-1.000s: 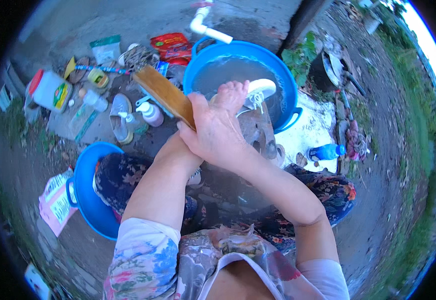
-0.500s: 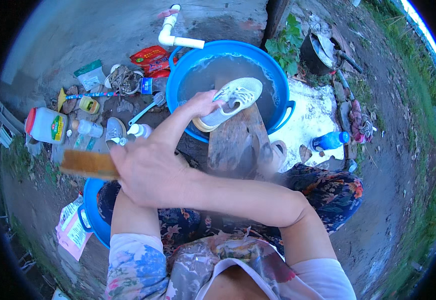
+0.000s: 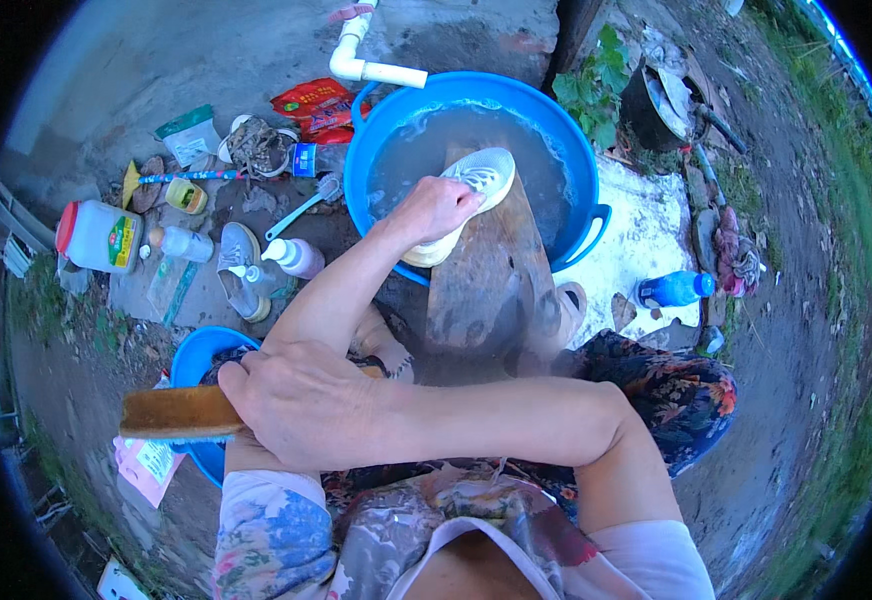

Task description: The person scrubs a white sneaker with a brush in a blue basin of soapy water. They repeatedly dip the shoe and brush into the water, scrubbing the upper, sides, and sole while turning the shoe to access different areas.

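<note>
In my left hand [image 3: 434,212] is a pale grey lace-up sneaker [image 3: 489,172], its toe pointing up and to the right. The sneaker rests over the upper end of a wet wooden board [image 3: 486,285] that leans into a blue basin [image 3: 356,175] of murky, sudsy water. My right arm crosses over my left forearm. At its end, my right hand [image 3: 311,405] is closed round a wooden scrubbing brush [image 3: 178,410] with bluish bristles facing down. The brush is well away from the sneaker. My left fingers partly cover the sneaker's opening.
Left of the basin lie a matching sneaker [image 3: 239,262], a pump bottle [image 3: 296,258], a blue-handled brush [image 3: 301,212] and a red-lidded jar [image 3: 98,236]. A white pipe [image 3: 376,72] juts above the basin. A blue bottle [image 3: 674,290] lies to the right; a second blue tub [image 3: 196,355] stands by my knee.
My right hand and the brush have come down closer to my body. My left hand still grips the sneaker, which has tilted slightly. The view has shifted a little.
</note>
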